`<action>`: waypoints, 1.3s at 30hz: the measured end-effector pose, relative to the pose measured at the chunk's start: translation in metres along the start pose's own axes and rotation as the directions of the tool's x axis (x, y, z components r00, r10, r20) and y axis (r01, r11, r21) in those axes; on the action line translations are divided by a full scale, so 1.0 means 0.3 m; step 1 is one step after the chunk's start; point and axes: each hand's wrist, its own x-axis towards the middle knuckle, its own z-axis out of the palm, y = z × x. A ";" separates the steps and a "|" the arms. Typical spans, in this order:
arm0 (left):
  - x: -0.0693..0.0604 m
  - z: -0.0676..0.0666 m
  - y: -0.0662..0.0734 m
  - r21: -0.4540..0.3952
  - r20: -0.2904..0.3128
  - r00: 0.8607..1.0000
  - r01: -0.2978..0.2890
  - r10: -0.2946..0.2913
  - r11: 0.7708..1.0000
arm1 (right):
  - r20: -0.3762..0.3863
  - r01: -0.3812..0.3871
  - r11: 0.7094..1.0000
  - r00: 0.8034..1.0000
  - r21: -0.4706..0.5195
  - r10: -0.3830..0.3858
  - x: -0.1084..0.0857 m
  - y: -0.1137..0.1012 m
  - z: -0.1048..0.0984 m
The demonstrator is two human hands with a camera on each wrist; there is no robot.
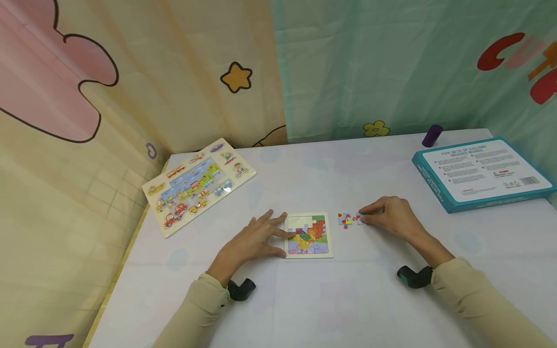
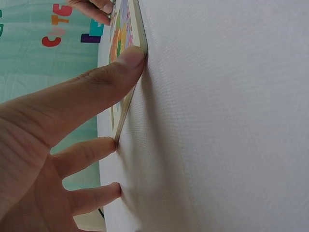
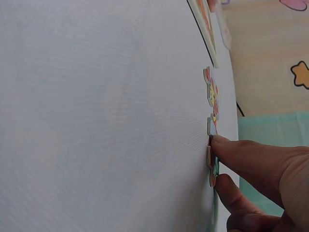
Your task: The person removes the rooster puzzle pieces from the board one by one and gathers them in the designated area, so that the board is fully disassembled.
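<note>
A small square puzzle board (image 1: 309, 256) with a pale frame and a colourful hen picture lies on the table; its upper left part shows bare backing. My left hand (image 1: 256, 238) rests on the board's left side with fingers spread, one reaching over the picture. In the left wrist view the thumb (image 2: 108, 77) presses on the board's corner. To the right of the board, my right hand (image 1: 393, 217) pinches a puzzle piece (image 3: 211, 162) at the table surface between thumb and finger. Loose puzzle pieces (image 1: 344, 219) lie just left of it. The right fingers partly hide the pinched piece.
A larger vehicle puzzle board (image 1: 197, 186) lies at the back left. At the back right are a teal and white box (image 1: 483, 171) and a dark purple cylinder (image 1: 432, 136). Curtains (image 1: 348, 63) hang behind the white table (image 1: 313, 309).
</note>
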 end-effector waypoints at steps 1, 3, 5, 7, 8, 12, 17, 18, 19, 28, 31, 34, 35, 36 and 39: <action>0.000 0.000 0.000 0.002 0.001 1.000 -0.001 0.001 1.000 | 0.002 0.000 1.000 1.000 -0.002 0.000 0.000 0.001 0.000; -0.001 -0.001 0.000 0.004 0.001 1.000 -0.002 0.002 1.000 | 0.006 0.001 1.000 1.000 -0.007 -0.001 0.000 0.003 0.000; -0.002 -0.001 0.000 0.005 0.002 1.000 -0.002 0.002 1.000 | 0.011 0.002 1.000 1.000 -0.007 -0.002 -0.001 0.003 -0.001; -0.002 0.000 0.000 0.003 0.001 1.000 0.000 0.000 1.000 | 0.021 0.002 1.000 1.000 -0.004 -0.002 -0.002 0.002 -0.003; -0.001 0.000 0.000 0.001 -0.001 1.000 0.001 -0.001 1.000 | 0.025 0.002 1.000 1.000 -0.006 -0.001 -0.003 0.001 -0.006; -0.002 0.000 -0.001 -0.004 -0.004 1.000 -0.002 0.002 1.000 | 0.009 -0.010 1.000 1.000 -0.004 0.010 0.000 -0.009 -0.016; -0.003 -0.001 -0.002 -0.007 -0.005 1.000 -0.005 0.005 1.000 | -0.024 -0.006 0.999 1.000 0.039 0.007 0.015 -0.041 -0.001; -0.002 0.000 -0.003 -0.007 -0.007 1.000 -0.006 0.006 1.000 | -0.024 -0.005 0.999 1.000 0.047 0.006 0.021 -0.053 0.009; -0.003 0.000 -0.003 -0.006 -0.008 1.000 -0.005 0.005 1.000 | -0.020 0.000 0.999 1.000 0.052 0.001 0.028 -0.068 0.022; -0.005 0.003 0.000 0.002 -0.002 1.000 0.010 -0.010 1.000 | 0.024 0.071 0.997 0.997 0.027 -0.072 0.083 -0.203 0.152; -0.006 0.002 -0.002 0.000 0.001 1.000 0.015 -0.015 1.000 | 0.037 0.119 0.993 0.992 0.013 -0.119 0.093 -0.239 0.182; -0.005 0.001 -0.004 0.003 -0.001 1.000 0.007 -0.007 1.000 | 0.058 0.139 0.990 0.989 0.004 -0.139 0.098 -0.267 0.203; -0.005 0.001 -0.005 0.004 0.000 1.000 0.005 -0.005 1.000 | 0.066 0.136 0.991 0.989 -0.001 -0.135 0.099 -0.276 0.208; -0.004 0.000 -0.005 0.003 -0.001 1.000 0.003 -0.003 1.000 | 0.073 0.127 0.992 0.989 -0.011 -0.126 0.100 -0.284 0.211; -0.003 -0.001 -0.004 0.004 0.002 1.000 0.000 0.000 1.000 | 0.090 0.079 0.995 0.993 -0.054 -0.074 0.101 -0.309 0.219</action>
